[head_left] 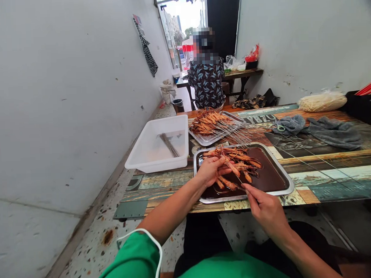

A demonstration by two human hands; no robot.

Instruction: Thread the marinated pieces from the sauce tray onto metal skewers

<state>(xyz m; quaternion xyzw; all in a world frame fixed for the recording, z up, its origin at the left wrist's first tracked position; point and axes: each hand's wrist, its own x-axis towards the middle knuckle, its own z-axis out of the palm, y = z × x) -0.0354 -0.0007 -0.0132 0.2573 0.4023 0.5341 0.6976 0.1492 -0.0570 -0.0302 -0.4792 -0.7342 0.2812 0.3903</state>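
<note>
Over the near metal tray (275,180), my left hand (212,170) is closed on a long reddish-brown meat piece (234,169) that looks like a duck tongue. My right hand (263,207), at the tray's front edge, pinches a thin metal skewer (240,179). The skewer's far end meets the meat piece; how deep it goes in cannot be seen. More such meat pieces (239,153) lie heaped in dark liquid in the tray. Behind it, a second tray (207,141) holds a pile of skewered pieces (204,122), their bare skewer ends (234,131) pointing right.
Left of the trays stands a white plastic tub (157,166) with several skewers (170,145) inside. Loose skewers (310,159), grey cloths (334,131) and a bagged bundle of pale sticks (322,101) lie to the right. A person (207,81) sits beyond the table, facing away.
</note>
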